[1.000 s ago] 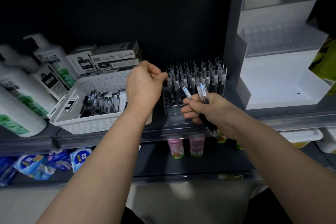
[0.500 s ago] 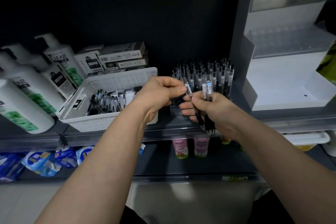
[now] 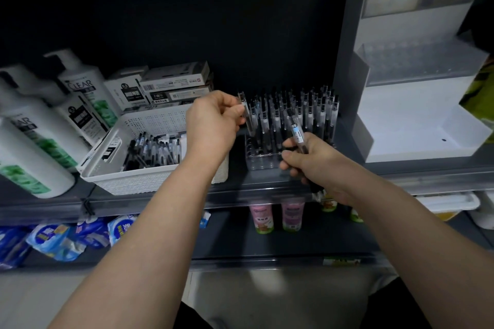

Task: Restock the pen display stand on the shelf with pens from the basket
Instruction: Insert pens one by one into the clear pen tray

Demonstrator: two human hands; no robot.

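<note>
Left hand (image 3: 213, 125) pinches 1 pen (image 3: 247, 112) between thumb and fingertips, near upright, tip down, just above the front-left corner of the pen stand (image 3: 267, 161). Right hand (image 3: 312, 165) is curled round spare pens (image 3: 296, 131) just in front of the stand; count unclear, at least 1 with a blue label. Basket (image 3: 149, 181) sits on the shelf (image 3: 267, 192) just left of the stand, with more pens lying loose inside.

Step in hand looks like seating this pen.
- Back and right rows look full, and open holes show at front left, so aim there.
- Line the tip over 1 hole first, then go straight down. A tilted entry would likely catch the neighbours.
- The stand is clear plastic and probably light. The right hand is close enough to steady it if it slides.
- Let go only once the pen stands on its own.

Edges and room:
- The stand is near the shelf's front lip, so a forward nudge could tip it off.
- A white display box (image 3: 414, 120) stands just beside it on the right, with a dark wall behind. No side room there.
- The gap between basket and stand is narrow, and the left wrist fills it.
- Approach from the front and from above is open.
- Bottles (image 3: 80, 93) and boxes (image 3: 173, 83) crowd the far left, beside and behind the basket.
</note>
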